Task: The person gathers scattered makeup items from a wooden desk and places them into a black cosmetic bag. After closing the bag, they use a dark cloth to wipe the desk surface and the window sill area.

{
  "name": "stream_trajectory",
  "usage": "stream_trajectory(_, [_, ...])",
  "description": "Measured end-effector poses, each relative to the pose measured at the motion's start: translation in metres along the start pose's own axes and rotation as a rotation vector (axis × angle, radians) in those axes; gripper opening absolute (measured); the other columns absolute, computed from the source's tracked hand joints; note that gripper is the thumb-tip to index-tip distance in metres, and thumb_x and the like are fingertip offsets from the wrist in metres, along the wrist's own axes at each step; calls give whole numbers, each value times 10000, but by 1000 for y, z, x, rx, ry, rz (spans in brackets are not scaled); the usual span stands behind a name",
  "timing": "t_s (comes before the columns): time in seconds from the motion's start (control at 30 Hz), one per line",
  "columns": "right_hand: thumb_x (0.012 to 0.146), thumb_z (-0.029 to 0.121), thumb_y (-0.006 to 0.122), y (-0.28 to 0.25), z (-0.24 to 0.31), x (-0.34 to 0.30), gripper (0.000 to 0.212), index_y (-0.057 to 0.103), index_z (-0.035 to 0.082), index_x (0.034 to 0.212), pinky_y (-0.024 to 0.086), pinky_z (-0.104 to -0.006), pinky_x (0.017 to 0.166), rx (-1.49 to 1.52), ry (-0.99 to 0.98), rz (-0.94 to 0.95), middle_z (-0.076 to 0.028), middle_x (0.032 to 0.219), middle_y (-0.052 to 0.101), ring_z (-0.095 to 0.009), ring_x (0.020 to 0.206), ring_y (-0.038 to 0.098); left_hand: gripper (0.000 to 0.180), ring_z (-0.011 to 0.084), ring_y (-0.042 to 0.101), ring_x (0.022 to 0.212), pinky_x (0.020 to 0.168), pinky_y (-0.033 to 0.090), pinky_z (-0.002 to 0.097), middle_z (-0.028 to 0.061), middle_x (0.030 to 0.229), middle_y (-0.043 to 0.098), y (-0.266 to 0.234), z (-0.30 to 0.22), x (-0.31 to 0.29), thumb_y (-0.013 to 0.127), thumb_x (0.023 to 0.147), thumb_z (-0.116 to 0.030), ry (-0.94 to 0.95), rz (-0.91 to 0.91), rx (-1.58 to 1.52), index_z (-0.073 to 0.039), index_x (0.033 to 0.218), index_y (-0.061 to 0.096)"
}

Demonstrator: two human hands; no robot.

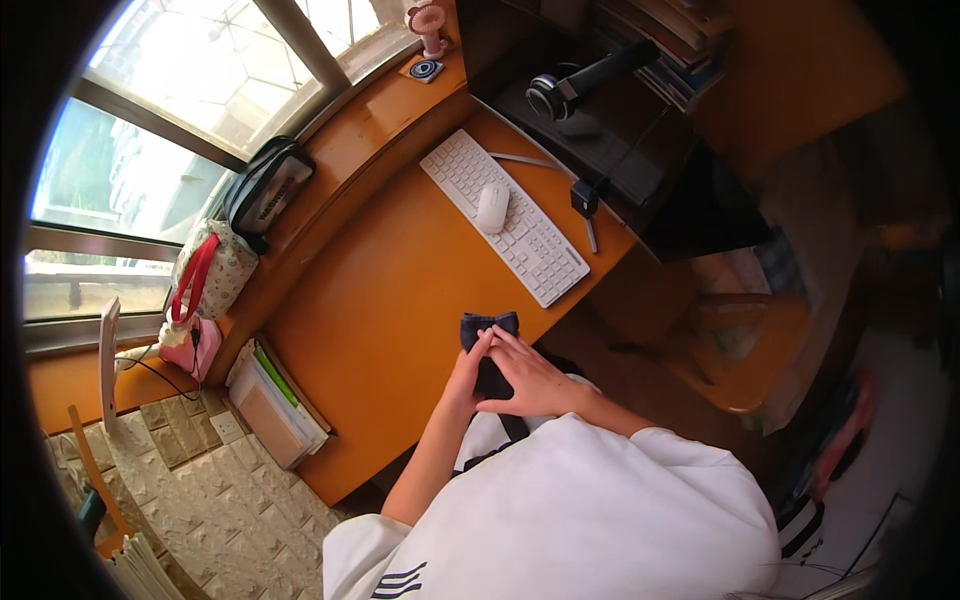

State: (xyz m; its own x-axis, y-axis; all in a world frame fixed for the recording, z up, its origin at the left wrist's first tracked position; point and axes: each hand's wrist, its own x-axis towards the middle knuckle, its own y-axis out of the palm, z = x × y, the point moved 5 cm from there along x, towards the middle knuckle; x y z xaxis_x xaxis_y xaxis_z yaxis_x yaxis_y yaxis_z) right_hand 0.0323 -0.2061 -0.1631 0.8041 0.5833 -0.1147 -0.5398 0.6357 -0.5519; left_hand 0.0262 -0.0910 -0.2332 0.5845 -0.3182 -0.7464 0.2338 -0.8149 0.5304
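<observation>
Before my body, at the near edge of the desk, is a small dark navy bow tie (503,322) with its wide ends spread left and right. My left hand (466,378) comes in from the lower left, its fingertips pinched at the bow's middle. From the right, my right hand (537,383) meets it there, fingers stretched forward and closed at the same spot. Both thumbs point inward beneath, leaving a dark gap between the palms. The fingers cover the bow's lower middle.
A white keyboard (540,255) with a white mouse (492,208) on it lies on the wooden desk (350,310). Black headphones (550,97) rest behind. Folders (272,408) stand at the left end. A black case (268,190) and patterned bag (222,272) line the window ledge.
</observation>
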Motion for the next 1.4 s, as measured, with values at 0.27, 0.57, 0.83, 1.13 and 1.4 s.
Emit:
stream_trajectory(0.27, [651,601,836,-51,-142,72,1407,-71,52,1575,120,-588,1198,-357,399,-270,-383,1572,53,-527,1474,80,339,274,673,1053,990,531,449,135,1130,690,-54,11,39,462,1017,-300,-49,-237,-450,-38,1165,617])
stream_trajectory(0.57, [595,535,876,-45,-208,115,1416,-54,142,1588,163,-617,1138,-557,536,-251,-327,1570,105,-491,1435,177,378,301,648,1095,1000,524,457,148,1176,666,-93,4,0,407,1032,-295,181,-183,-794,-15,1173,619])
stream_trajectory(0.83, [546,410,868,-19,-182,96,1332,86,100,1578,186,-602,1125,-627,134,-65,-307,1517,193,-469,1393,237,371,280,660,1076,985,533,439,120,1155,677,-160,42,-41,407,1036,-299,340,-356,-964,-26,1152,628])
stream_trajectory(1.13, [436,317,884,72,-95,137,1260,302,123,1537,238,-584,1135,-613,-540,486,-271,1469,313,-422,1386,302,375,272,658,1077,977,532,440,104,1138,677,-236,87,-85,407,1043,-324,509,-321,-1152,-39,1147,627])
stream_trajectory(1.4, [462,280,883,160,-27,166,1223,316,130,1535,244,-577,1140,-672,-656,668,-280,1499,292,-427,1396,301,403,273,644,1117,1015,506,435,114,1200,667,-266,103,-121,387,1046,-330,509,-440,-1194,-33,1197,613])
